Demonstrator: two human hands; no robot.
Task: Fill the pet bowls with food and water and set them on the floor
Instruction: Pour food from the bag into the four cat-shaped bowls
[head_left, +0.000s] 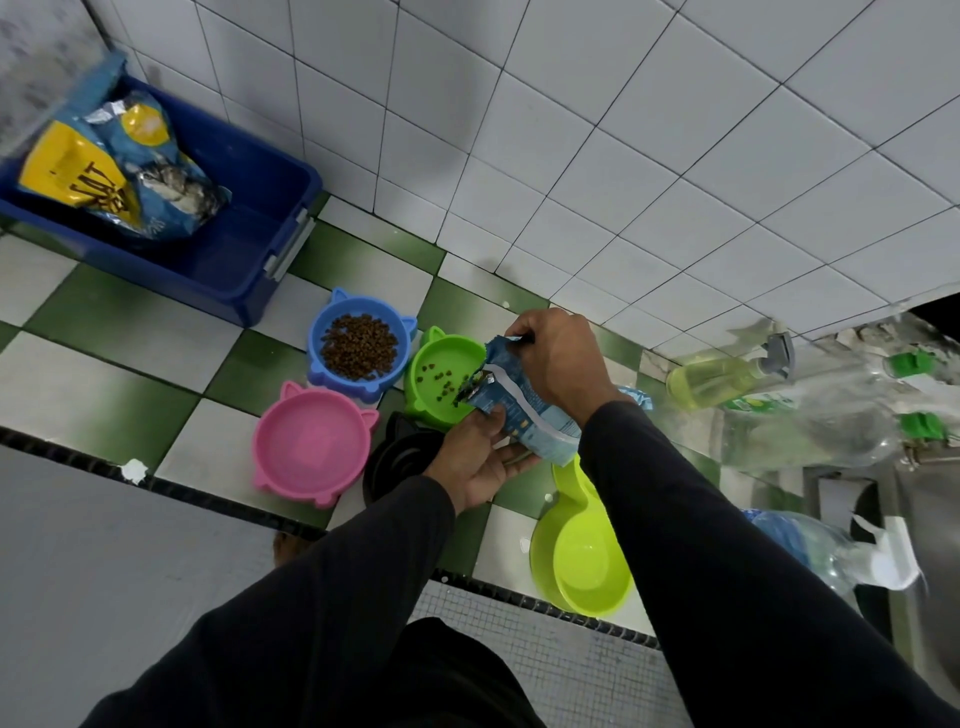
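Several cat-eared bowls sit on the green and white checkered floor. The blue bowl holds a heap of brown kibble. A small blue food pouch is tilted over the green bowl, and kibble is falling into it. My right hand grips the pouch from above; my left hand supports it from below. The pink bowl holds nothing, and a black bowl lies partly hidden under my left hand. A lime-green double bowl sits near my right arm.
A blue plastic bin with a big cat food bag stands at the back left against the white tiled wall. Clear plastic bottles and a yellow spray bottle lie at the right. A step edge runs along the front.
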